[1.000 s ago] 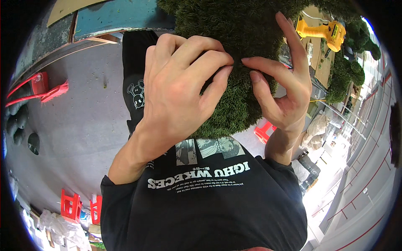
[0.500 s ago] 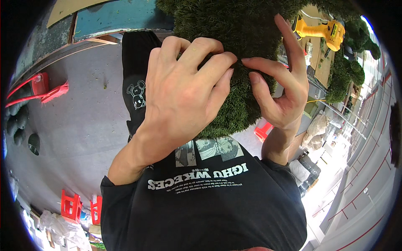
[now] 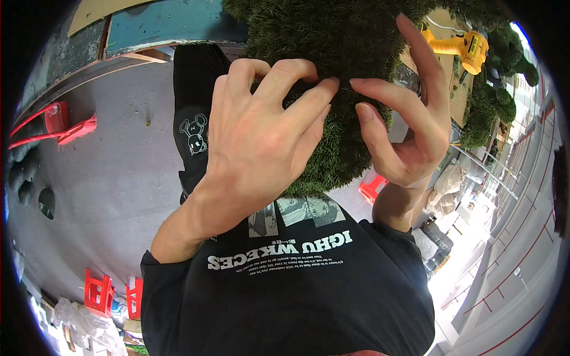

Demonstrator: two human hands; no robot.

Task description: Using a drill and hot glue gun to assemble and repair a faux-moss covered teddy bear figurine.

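A dark green piece of artificial greenery (image 3: 332, 157) with a dense, needle-like pile lies against my front and reaches to the top of the view. My left hand (image 3: 261, 127) grips it from the left with bent fingers; some fingertips sink into the pile and are hidden. Close by on the right, my right hand (image 3: 412, 127) is open. Its index finger points at the left fingertips, the thumb is apart below, and another finger stretches upward. Nothing shows between its thumb and index finger.
A yellow power tool (image 3: 472, 50) lies on the bench at the upper right, near more green clumps (image 3: 490, 113). A blue board (image 3: 172, 26) is at the upper left. On the grey floor are a red dustpan (image 3: 56, 118) with a brush (image 3: 80, 129) and red stools (image 3: 99, 292).
My right hand has shifted slightly to the right, widening the gap to my left fingertips. The left hand stays on the greenery almost unmoved.
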